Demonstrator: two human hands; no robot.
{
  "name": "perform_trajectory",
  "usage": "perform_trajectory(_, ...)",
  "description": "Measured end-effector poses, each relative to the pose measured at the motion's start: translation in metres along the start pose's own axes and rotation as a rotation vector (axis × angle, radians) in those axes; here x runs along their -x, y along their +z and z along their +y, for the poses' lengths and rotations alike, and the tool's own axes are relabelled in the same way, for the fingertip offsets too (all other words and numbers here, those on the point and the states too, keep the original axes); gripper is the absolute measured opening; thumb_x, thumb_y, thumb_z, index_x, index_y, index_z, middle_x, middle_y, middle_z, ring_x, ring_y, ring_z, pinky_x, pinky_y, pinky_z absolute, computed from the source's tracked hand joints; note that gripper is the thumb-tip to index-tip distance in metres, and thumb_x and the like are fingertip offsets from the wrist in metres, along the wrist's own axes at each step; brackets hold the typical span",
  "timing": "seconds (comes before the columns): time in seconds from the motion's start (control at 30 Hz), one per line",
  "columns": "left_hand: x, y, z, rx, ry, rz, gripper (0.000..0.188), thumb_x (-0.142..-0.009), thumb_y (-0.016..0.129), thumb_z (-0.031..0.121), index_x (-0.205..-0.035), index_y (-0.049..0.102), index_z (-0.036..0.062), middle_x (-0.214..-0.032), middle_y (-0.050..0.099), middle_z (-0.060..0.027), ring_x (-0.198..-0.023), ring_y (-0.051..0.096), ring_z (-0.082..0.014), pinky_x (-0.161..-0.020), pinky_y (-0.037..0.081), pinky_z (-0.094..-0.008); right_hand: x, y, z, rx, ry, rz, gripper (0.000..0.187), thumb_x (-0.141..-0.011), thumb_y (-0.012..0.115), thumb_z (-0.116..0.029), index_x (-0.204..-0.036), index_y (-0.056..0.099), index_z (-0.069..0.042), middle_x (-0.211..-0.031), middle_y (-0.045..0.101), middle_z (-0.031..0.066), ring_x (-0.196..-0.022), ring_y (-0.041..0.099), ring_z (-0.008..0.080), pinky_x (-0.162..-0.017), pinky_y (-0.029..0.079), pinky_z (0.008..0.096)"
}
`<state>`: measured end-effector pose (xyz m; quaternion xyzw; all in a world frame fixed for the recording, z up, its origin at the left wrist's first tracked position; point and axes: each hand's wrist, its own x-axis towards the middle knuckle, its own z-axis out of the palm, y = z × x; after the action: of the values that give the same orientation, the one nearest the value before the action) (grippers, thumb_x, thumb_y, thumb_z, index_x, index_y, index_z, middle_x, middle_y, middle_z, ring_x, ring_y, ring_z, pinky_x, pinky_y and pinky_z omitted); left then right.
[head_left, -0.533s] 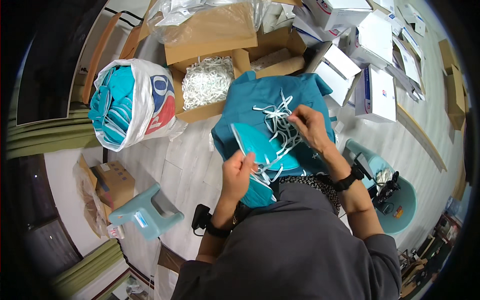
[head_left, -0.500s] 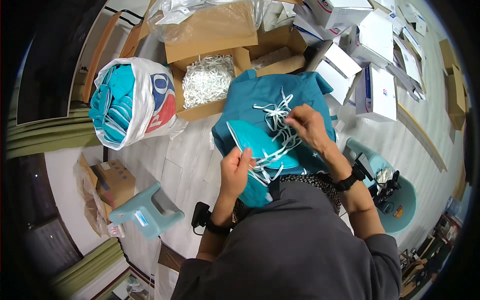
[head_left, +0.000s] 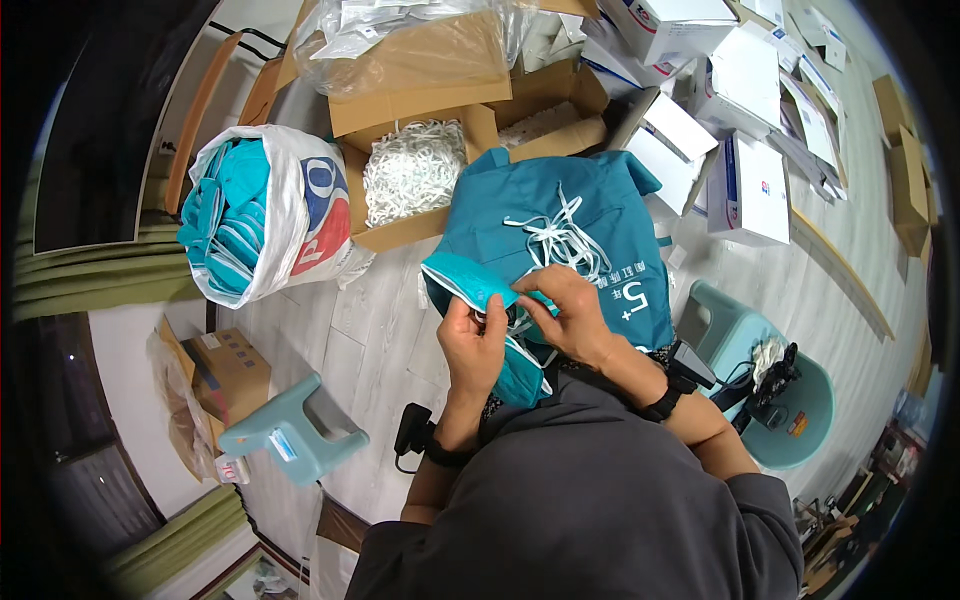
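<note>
Teal mask point(head_left: 466, 281) is held up in front of the person's torso, over the near L edge of a teal cloth point(head_left: 490, 220); its long axis slants from far L to near R, narrow end pointing L and away, white rim facing near L. L hand point(head_left: 472, 345) has thumb and fingers clamped on it; R hand point(head_left: 563, 312) touches its R end w/ fingertips, grip there can't tell. White straps point(head_left: 562, 243) lie bunched on the cloth. Far L, a white bag point(head_left: 310, 165) is packed w/ teal masks point(head_left: 238, 235); next to it, a cardboard box point(head_left: 400, 236) holds tangled white bands point(head_left: 415, 170). R side: teal bucket point(head_left: 815, 425) w/ dark gear point(head_left: 775, 385).
</note>
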<state>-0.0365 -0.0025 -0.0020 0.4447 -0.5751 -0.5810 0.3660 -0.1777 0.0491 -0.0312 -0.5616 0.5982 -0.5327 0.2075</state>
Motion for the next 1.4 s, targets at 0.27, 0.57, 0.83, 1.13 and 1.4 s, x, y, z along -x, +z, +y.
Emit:
perform_trajectory(0.27,-0.003,-0.005,-0.009,-0.047,-0.154,-0.094,0.014,-0.093,0.056,0.009,-0.084,0.060,-0.0008,-0.074,0.061,-0.0034,-0.062,0.053,-0.0067,-0.055,0.041,-0.0220,-0.003,-0.003,-0.007,0.154,-0.284,0.000,0.027,-0.062,0.065,0.007,-0.088,0.063,-0.004,-0.078,0.061,0.0082,-0.074,0.058,0.0269,-0.065,0.046,0.0349)
perform_trajectory(0.57,0.009,-0.021,0.014,0.137,-0.189,-0.085,0.020,-0.094,0.057,0.017,-0.082,0.060,0.0014,-0.068,0.059,-0.0030,-0.053,0.049,-0.0074,-0.049,0.036,-0.0226,-0.016,-0.045,0.055,0.197,0.035,0.165,0.017,-0.065,0.065,0.009,-0.076,0.061,-0.003,-0.074,0.060,0.0089,-0.070,0.059,0.0282,-0.062,0.048,0.0374)
perform_trajectory(0.83,-0.014,-0.039,0.017,0.661,-0.555,-0.535,0.033,-0.099,0.048,0.028,-0.099,0.055,-0.0037,-0.075,0.059,-0.0086,-0.043,0.042,-0.0046,-0.040,0.030,-0.0174,-0.042,-0.043,0.014,-0.266,-0.060,-0.138,0.036,-0.081,0.067,-0.017,-0.114,0.060,-0.005,-0.120,0.057,0.0106,-0.117,0.050,0.0279,-0.101,0.037,0.0374)
perform_trajectory(1.13,-0.008,-0.030,0.007,-0.206,-0.129,-0.275,0.036,-0.086,0.070,0.014,-0.112,0.053,-0.0036,-0.092,0.062,-0.0091,-0.058,0.049,-0.0007,-0.049,0.037,-0.0176,-0.037,-0.039,0.031,-0.458,0.329,-0.176,0.016,-0.089,0.062,-0.014,-0.092,0.059,0.002,-0.076,0.055,0.0041,-0.074,0.048,0.0097,-0.068,0.043,0.0262)
perform_trajectory(1.4,-0.020,-0.015,0.010,-0.485,-0.001,-0.238,0.027,-0.091,0.061,0.012,-0.073,0.045,-0.0017,-0.055,0.044,-0.0130,-0.048,0.039,-0.0119,-0.045,0.033,-0.0318,-0.042,-0.024,0.012,0.037,0.053,0.185,0.019,-0.074,0.074,-0.009,-0.090,0.065,-0.003,-0.086,0.063,0.0108,-0.083,0.059,0.0278,-0.074,0.045,0.0340)
